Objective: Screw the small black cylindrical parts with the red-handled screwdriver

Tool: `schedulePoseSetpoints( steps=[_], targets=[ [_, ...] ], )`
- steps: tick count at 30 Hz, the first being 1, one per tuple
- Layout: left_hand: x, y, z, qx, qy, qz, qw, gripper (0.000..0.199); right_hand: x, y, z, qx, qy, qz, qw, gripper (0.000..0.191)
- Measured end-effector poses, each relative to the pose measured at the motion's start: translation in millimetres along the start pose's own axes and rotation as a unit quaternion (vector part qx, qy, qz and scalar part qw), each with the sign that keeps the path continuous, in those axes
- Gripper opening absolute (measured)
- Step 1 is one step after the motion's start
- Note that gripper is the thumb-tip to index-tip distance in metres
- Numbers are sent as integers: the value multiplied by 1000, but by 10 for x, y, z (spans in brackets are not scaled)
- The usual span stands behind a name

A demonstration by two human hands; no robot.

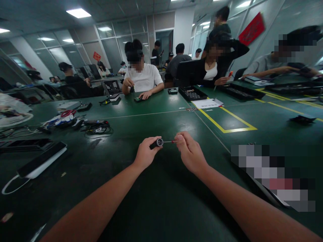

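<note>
In the middle of the head view, my left hand [147,151] is closed around a small black cylinder [156,143] with a pale ring at its open end. My right hand [188,149] grips a thin screwdriver [173,142] by its red handle, most of which the fingers hide. The metal shaft points left, and its tip meets the side of the cylinder's ringed end or lies just at it; I cannot tell which. Both hands are above the green tabletop [156,205].
A black-and-white power strip [42,161] and a coil of dark cables [97,127] lie on the left. Black trays [193,94] stand at the far side, near a paper sheet [207,103] and yellow tape [227,130]. Across the table a person in white [143,77] handles a small board.
</note>
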State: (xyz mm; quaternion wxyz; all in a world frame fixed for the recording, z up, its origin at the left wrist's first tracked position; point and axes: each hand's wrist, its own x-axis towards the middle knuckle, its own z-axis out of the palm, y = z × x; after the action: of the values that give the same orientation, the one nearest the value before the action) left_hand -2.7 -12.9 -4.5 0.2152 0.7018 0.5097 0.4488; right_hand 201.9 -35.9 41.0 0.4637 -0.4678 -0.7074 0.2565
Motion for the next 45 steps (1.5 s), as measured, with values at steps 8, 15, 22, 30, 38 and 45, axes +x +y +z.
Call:
schedulePoseSetpoints(
  steps=[8,15,22,30,38,45],
  targets=[
    [-6,7,-7,8,-4,-3,1000,40,17,40,38,78,44,39,995,17],
    [30,88,-66,99,-16,83,992,37,158,272,124,302,130,181,927,29],
    [61,18,-94,125,-14,56,991,40,177,373,174,310,145,186,921,29],
    [45,39,-66,103,-17,66,992,41,109,263,166,199,106,108,968,29],
    [53,24,-63,124,-38,43,991,36,31,169,106,169,22,45,984,22],
    [32,47,-50,123,-47,60,990,40,-20,70,94,40,75,22,996,36]
  ],
)
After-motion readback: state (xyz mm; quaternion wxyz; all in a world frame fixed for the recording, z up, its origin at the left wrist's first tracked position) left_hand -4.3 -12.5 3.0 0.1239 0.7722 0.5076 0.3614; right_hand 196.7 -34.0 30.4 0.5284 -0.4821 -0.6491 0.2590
